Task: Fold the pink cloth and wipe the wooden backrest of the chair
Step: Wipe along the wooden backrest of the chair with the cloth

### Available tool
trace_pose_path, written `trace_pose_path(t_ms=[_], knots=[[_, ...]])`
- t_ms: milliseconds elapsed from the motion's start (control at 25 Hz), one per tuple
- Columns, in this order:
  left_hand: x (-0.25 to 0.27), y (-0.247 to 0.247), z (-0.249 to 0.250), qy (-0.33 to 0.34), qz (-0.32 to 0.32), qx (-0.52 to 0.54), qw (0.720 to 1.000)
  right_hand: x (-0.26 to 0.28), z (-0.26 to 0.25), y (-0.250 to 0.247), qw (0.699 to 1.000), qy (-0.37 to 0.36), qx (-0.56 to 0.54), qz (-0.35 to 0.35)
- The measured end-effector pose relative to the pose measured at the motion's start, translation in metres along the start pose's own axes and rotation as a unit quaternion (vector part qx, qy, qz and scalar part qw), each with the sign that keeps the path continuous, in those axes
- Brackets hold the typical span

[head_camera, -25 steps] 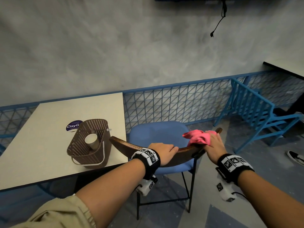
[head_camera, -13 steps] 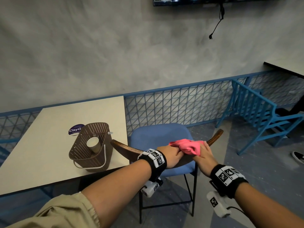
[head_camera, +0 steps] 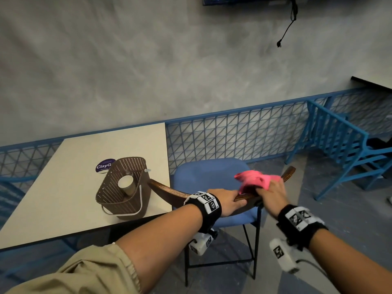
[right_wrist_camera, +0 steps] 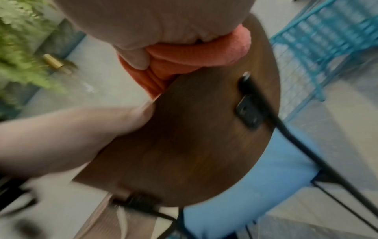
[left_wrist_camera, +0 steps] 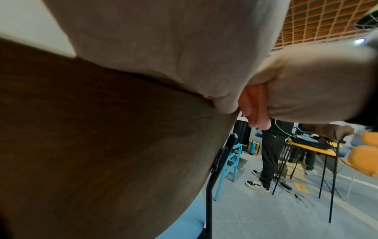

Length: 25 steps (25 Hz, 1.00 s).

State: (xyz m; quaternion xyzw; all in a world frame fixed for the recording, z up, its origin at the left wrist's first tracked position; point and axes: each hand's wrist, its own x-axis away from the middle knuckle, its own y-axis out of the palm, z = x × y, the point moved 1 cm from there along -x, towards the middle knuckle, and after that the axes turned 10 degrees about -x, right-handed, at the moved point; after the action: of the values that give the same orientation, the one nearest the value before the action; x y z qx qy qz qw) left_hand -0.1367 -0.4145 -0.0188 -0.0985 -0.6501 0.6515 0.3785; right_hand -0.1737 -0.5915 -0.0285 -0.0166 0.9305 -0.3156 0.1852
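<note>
Since the frame half a second earlier, the right hand (head_camera: 270, 193) has carried the cloth (head_camera: 255, 180) rightward along the backrest (head_camera: 169, 190), away from the left hand (head_camera: 228, 201); a second ago it sat further right still, near the far-right tip, so the stroke runs back and forth. Right-hand grip: fingers curled round the bunched cloth, pressing it over the top edge of the backrest; the right wrist view shows the thumb (right_wrist_camera: 135, 56) pinning folds against the rear face. Left-hand grip: fingers laid over the top edge and thumb on the near face, holding the backrest steady; how tightly it closes cannot be told. The cloth sits on the right half of the backrest, just right of the left hand and close to touching it. Judged risks: the cloth looks wadded rather than flat, so loose folds may ride over the wood and leave streaks; the left half of the backrest lies under and beyond the steadying hand, so it may be skipped unless that hand shifts. The basket (head_camera: 124, 187) stands at the bench (head_camera: 63, 187) edge, touching or nearly touching the backrest's left tip; a jolt to the chair could knock it.
</note>
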Motion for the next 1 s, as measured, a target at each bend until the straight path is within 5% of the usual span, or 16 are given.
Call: trace_pose_path(t_ms=[160,480,640,760,880,1000], knots=[[0.002,0.000,0.003,0.019,0.029,-0.017,0.999,0.032,-0.008,0.034,0.999,0.022,0.021,0.017],[0.002,0.005,-0.004,-0.004,0.017,-0.002,1.000,0.001,0.020,-0.050,0.999,0.006,-0.053,0.002],[0.003,0.005,-0.005,0.004,0.015,-0.006,1.000,-0.024,0.065,-0.074,0.946,0.252,-0.134,0.153],[-0.003,0.002,-0.007,0.001,0.016,-0.008,1.000,-0.036,0.084,-0.075,0.904,0.361,-0.141,0.179],[-0.008,0.004,-0.008,0.006,0.009,-0.010,1.000,-0.038,0.092,-0.068,0.908,0.337,-0.148,0.201],[-0.009,0.005,-0.008,0.010,0.019,-0.010,1.000,-0.027,0.061,-0.057,0.970,0.113,-0.147,0.156]])
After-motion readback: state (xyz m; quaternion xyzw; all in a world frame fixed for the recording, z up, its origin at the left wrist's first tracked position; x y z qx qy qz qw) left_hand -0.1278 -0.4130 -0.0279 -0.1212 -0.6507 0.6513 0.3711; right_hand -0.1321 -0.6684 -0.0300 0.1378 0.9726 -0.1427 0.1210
